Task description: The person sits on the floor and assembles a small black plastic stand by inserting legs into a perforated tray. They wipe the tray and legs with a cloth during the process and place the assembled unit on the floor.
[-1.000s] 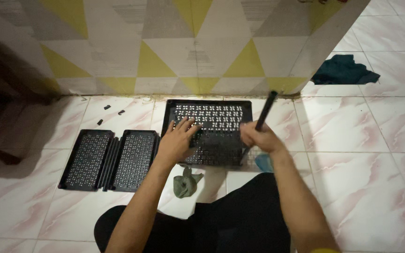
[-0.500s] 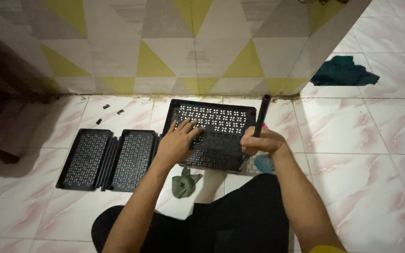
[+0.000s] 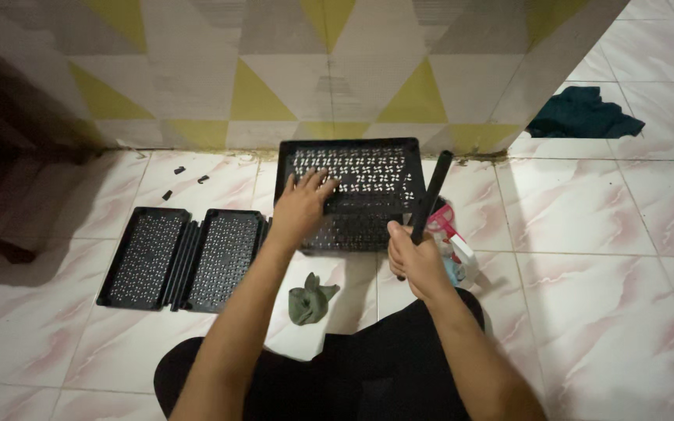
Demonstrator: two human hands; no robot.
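The left hand lies flat with its fingers spread on a black perforated panel that stands tilted on the tiled floor, near the foot of the patterned wall. The right hand is closed around the lower end of a black bar, which rises upright just beside the panel's right edge. Compared with half a second ago, the bar has come lower and a little further right, and the right hand has drawn back toward the person's lap, while the left hand has stayed pressed on the panel.

Just right of the right hand, on the floor, sits a small cluster of items: something pink and a small white box; what they are cannot be told. Below the panel, near the person's knees, lies a crumpled green cloth. To the left, two more black perforated panels lie flat side by side, holding nothing. Beyond them, near the wall, a few small black pieces are scattered. A dark cloth lies far off at the upper right of the floor.
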